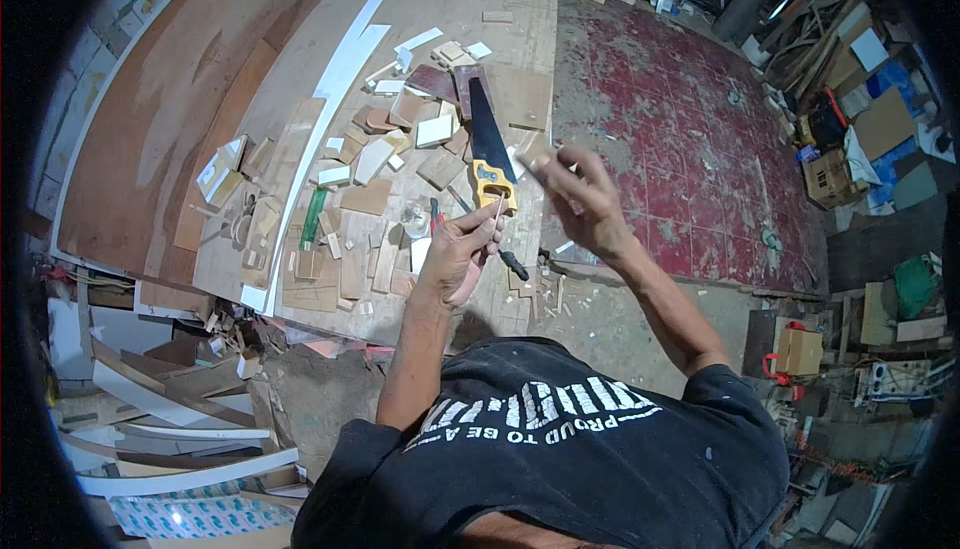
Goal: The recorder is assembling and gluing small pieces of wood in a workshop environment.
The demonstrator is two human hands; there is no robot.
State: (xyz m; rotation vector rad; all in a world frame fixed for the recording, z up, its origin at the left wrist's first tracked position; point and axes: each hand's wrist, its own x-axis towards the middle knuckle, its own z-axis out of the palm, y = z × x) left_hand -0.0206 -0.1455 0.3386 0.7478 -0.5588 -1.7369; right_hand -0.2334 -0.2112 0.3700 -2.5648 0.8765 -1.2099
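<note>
My left hand is at the near edge of the workbench, thumb and fingers pinched together on a thin, light strip, perhaps of wood. Just beyond it lies a handsaw with a dark blade and yellow handle, its blade pointing away over wood offcuts. To the right, my right hand is raised near the bench's right edge. Motion smears its fingers, which look bent, and I cannot make out whether they hold anything. Beside the left hand are a red-handled tool and a dark tool handle.
Wood offcuts crowd the workbench. A green object and long white strip lie on the left. Reddish floor tiles stretch to the right, beside cartons. Curved wood pieces are stacked at lower left.
</note>
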